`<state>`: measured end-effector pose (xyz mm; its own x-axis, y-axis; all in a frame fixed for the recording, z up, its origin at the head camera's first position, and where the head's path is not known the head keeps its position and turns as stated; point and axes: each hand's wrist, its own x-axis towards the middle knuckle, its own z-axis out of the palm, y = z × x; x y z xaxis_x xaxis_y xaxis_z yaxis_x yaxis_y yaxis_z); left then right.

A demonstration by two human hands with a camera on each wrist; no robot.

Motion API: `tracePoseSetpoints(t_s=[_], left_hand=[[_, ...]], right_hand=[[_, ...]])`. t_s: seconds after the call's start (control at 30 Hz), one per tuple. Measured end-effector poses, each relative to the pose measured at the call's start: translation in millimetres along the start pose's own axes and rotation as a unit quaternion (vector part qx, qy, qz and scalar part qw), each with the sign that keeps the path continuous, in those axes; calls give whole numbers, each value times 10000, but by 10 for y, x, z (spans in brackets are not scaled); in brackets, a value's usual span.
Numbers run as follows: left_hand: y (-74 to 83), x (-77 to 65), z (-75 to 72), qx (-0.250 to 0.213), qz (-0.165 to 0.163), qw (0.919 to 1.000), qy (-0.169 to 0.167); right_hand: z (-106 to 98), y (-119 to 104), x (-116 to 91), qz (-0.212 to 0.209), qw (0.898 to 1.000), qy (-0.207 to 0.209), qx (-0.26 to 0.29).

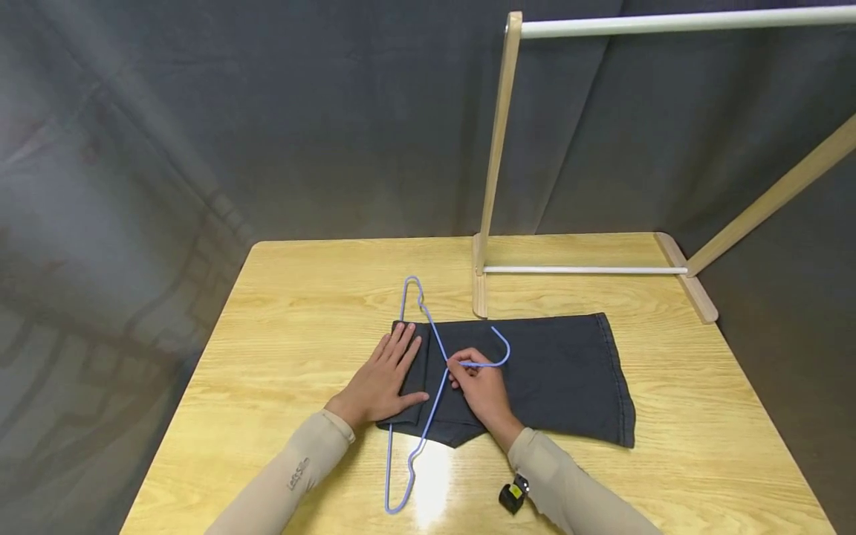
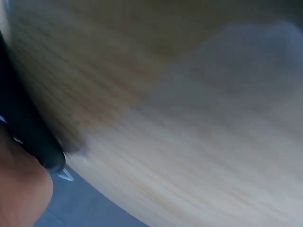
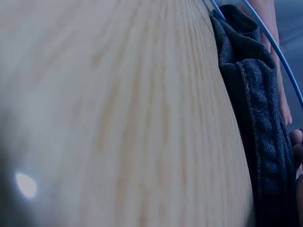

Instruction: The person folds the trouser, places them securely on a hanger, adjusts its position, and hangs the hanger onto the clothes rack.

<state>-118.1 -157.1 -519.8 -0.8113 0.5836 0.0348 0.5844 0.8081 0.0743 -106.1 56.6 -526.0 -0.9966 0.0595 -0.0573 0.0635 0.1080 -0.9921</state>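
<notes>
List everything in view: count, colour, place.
Hanger: 1, blue, over the garment, its bottom bar under the fold
Garment: 1, dark, mid-table, left end folded
Rack: 1, pale wood with white rods, back right on the table
Table: 1, yellowish wood, beneath it all
Curtain: count unclear, dark grey, around the table
Device: 1, black with yellow patch, by the right cuff
Sleeves: 2, beige, on both arms
Left grip: 1, bare, flat on the fold
Right grip: 1, bare, pinching the hanger's neck
</notes>
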Motion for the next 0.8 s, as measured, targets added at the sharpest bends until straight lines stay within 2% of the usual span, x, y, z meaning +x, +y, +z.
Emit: tracePoseSetpoints(t_s=[0.13, 0.23, 0.37, 0.43, 0.5, 0.63, 0.8], left_hand=[[-14, 64, 39, 58, 84, 9997, -218], [29, 120, 54, 200, -43, 9997, -167], [159, 175, 55, 900, -263, 9956, -59], [235, 167, 53, 1314, -338, 9907, -56], [291, 135, 61, 1502, -399, 9878, -118], [362, 37, 92, 1120, -394, 9927, -207], [479, -77, 69, 193, -44, 9996, -210]], right_hand=[[30, 21, 3, 28, 10000, -52, -59], [36, 23, 13, 29, 9999, -71, -139], [21, 6, 17, -78, 9997, -44, -236], [11, -1, 11, -155, 9995, -30, -276], [5, -7, 2, -221, 9991, -42, -351], [2, 2, -14, -344, 9981, -92, -503], [-2, 54, 1, -577, 9965, -54, -596]])
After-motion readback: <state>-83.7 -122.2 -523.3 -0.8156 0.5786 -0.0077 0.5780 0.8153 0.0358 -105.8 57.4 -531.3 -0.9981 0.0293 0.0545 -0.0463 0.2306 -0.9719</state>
